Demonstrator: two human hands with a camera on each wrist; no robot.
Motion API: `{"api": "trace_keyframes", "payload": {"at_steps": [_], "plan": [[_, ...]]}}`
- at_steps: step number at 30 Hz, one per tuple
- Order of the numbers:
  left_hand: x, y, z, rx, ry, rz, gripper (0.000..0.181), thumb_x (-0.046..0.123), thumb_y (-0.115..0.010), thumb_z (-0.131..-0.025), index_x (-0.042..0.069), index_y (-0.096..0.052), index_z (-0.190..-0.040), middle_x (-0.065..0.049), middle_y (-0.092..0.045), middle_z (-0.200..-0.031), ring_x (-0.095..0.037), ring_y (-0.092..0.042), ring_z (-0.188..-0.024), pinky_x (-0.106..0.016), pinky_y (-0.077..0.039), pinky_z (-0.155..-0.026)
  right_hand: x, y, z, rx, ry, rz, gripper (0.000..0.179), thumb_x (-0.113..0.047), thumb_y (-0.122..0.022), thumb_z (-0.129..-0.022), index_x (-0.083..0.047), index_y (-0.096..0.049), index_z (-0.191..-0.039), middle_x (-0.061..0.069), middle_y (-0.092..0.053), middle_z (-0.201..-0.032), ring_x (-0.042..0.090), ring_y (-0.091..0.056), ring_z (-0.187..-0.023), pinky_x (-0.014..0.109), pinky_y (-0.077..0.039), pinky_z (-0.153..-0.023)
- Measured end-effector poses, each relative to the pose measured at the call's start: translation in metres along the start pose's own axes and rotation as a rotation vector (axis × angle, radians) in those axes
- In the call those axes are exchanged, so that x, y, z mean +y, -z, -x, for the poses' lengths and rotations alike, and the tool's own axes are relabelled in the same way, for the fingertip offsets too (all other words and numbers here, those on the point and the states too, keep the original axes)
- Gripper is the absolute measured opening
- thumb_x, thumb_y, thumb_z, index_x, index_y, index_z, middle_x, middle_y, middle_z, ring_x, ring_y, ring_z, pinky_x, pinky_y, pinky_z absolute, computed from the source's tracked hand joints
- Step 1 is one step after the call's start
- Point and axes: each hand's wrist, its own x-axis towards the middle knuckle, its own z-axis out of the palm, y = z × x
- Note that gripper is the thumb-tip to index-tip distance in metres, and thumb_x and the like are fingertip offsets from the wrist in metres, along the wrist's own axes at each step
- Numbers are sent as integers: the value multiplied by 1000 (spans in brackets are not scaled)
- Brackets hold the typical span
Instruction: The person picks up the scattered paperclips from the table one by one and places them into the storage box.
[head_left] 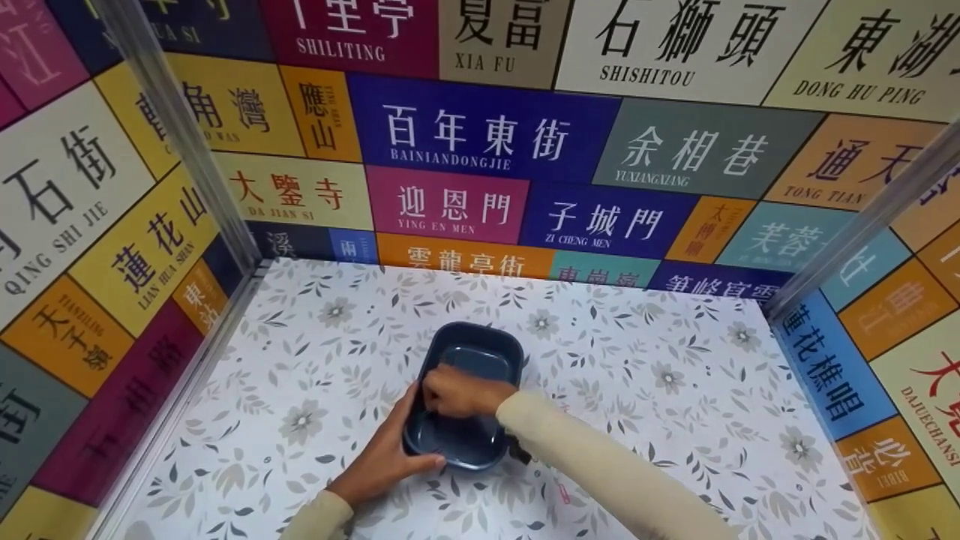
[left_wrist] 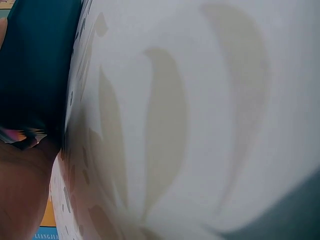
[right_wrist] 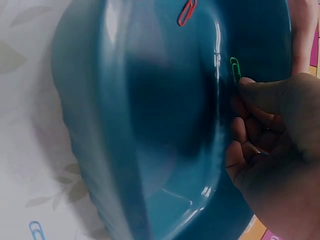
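Observation:
A dark blue-green rectangular dish (head_left: 461, 448) with rounded corners sits on the floral tabletop. Inside it my right hand (head_left: 465, 394) pinches a green paper clip (right_wrist: 235, 69) between thumb and forefinger, close to the inner wall. The other fingers of that hand are curled. A red paper clip (right_wrist: 187, 13) lies in the dish, farther along. My left hand (head_left: 386, 457) holds the dish at its left side, thumb at the near rim and fingers along the outer wall. In the left wrist view, only part of this hand (left_wrist: 22, 187) shows against the dish (left_wrist: 40, 60).
On the tabletop (head_left: 637, 450) a pink paper clip (head_left: 564, 493) lies right of the dish, near my right forearm. A blue paper clip (right_wrist: 36, 230) lies outside the dish in the right wrist view. Panels with colourful lettering (head_left: 480, 135) stand around the back and sides.

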Motion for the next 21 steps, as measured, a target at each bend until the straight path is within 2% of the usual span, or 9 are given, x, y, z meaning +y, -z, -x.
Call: {"api": "trace_keyframes", "payload": {"at_steps": [2, 5, 9, 12, 14, 17, 21], "plan": [[0, 0, 0, 3, -3, -5, 131, 41, -96, -86, 17, -6, -179, -10, -16, -184, -25, -19, -166, -54, -18, -133, -7, 2, 3, 2, -1, 16, 12, -14, -76, -89, -19, -77, -79, -12, -67, -72, 8, -61, -64, 23, -51, -58], [-1, 0, 1, 6, -4, -2, 132, 41, -96, -86, 14, -6, -179, -12, -16, -184, -27, -18, -167, -56, -17, -133, -37, 28, 10, -21, -1, -24, 15, -7, -74, -89, -14, -76, -76, -8, -67, -68, 9, -58, -61, 26, -49, -56], [0, -1, 1, 7, -3, 0, 132, 41, -96, -86, 15, -6, -179, -13, -15, -184, -29, -16, -167, -57, -15, -134, -76, 66, 20, -70, -16, -97, 17, 1, -74, -89, -6, -75, -73, -6, -60, -62, 7, -49, -56, 22, -41, -53], [1, 0, 1, 12, -10, 1, 131, 37, -97, -86, 15, -7, -179, -13, -15, -184, -30, -16, -167, -57, -13, -134, -84, 71, 23, -88, -44, -77, 14, 1, -75, -91, -4, -78, -78, -6, -62, -65, 5, -49, -59, 17, -39, -55], [0, 0, 1, 14, -10, 6, 131, 36, -97, -86, 14, -7, -179, -12, -15, -184, -29, -16, -167, -57, -12, -133, -86, 73, 23, -91, -67, -70, 9, 0, -76, -93, -2, -81, -85, -5, -67, -72, 5, -54, -65, 15, -41, -60], [0, 0, 1, 13, -10, 8, 131, 35, -97, -86, 14, -7, -179, -12, -15, -184, -29, -16, -167, -57, -13, -133, -86, 75, 24, -80, -83, -69, 5, -4, -77, -95, -4, -83, -96, -1, -75, -84, 9, -62, -76, 17, -49, -70], [0, 0, 0, 9, -16, 0, 132, 37, -97, -86, 13, -6, -179, -13, -16, -184, -30, -18, -167, -56, -14, -133, -87, 78, 28, -64, -88, -71, 7, -9, -78, -97, -7, -82, -103, 2, -77, -95, 15, -66, -90, 25, -54, -83]]}}
